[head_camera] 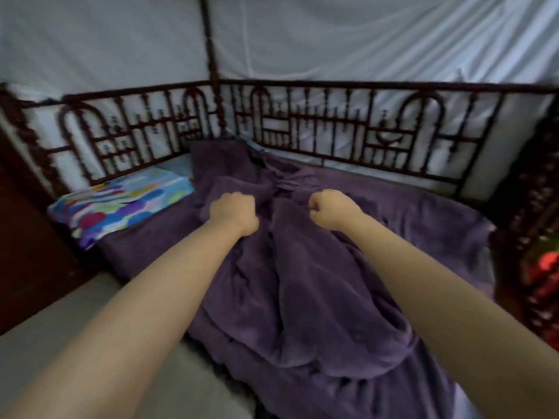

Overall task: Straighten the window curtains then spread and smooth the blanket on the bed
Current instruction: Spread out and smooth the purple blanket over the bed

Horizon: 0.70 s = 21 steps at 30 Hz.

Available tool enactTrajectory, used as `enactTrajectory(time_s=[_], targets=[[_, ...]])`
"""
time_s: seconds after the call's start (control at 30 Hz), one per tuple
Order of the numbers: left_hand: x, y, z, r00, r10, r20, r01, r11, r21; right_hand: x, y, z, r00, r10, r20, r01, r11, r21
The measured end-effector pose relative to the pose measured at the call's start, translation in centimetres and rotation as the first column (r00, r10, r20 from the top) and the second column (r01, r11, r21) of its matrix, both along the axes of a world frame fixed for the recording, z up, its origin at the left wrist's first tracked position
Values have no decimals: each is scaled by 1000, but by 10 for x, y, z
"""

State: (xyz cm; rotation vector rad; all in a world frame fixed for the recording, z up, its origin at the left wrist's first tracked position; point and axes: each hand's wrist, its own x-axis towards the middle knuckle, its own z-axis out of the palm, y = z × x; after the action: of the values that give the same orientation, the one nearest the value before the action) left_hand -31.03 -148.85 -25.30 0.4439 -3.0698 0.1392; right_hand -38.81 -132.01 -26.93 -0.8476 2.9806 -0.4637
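A purple blanket (305, 285) lies bunched in thick folds across the bed, running from the far corner down to the near edge. My left hand (233, 211) is closed in a fist on a raised fold of the blanket near the middle. My right hand (331, 208) is also fisted on a fold a little to the right. Both forearms reach forward over the bed. White draped fabric (363, 40) hangs behind the bed rails; no window is visible.
A dark carved wooden railing (332, 116) runs along the far sides of the bed, with a post (208, 40) at the corner. A colourful patterned pillow (121, 204) lies at the left. Grey floor (90, 343) lies at the lower left; red items (544, 276) sit at the right edge.
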Motion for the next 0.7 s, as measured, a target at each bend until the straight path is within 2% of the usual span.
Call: enactTrajectory(time_s=[0.2, 0.4, 0.7], targets=[[-129, 53, -30, 977, -200, 73, 196, 979, 58, -94, 77, -26, 971, -234, 44, 230, 971, 65], [-240, 89, -56, 954, -277, 111, 262, 956, 133, -193, 123, -54, 925, -363, 114, 356, 931, 75], [-375, 58, -116, 942, -225, 248, 170, 959, 225, -304, 99, -126, 904, -307, 296, 292, 952, 96]])
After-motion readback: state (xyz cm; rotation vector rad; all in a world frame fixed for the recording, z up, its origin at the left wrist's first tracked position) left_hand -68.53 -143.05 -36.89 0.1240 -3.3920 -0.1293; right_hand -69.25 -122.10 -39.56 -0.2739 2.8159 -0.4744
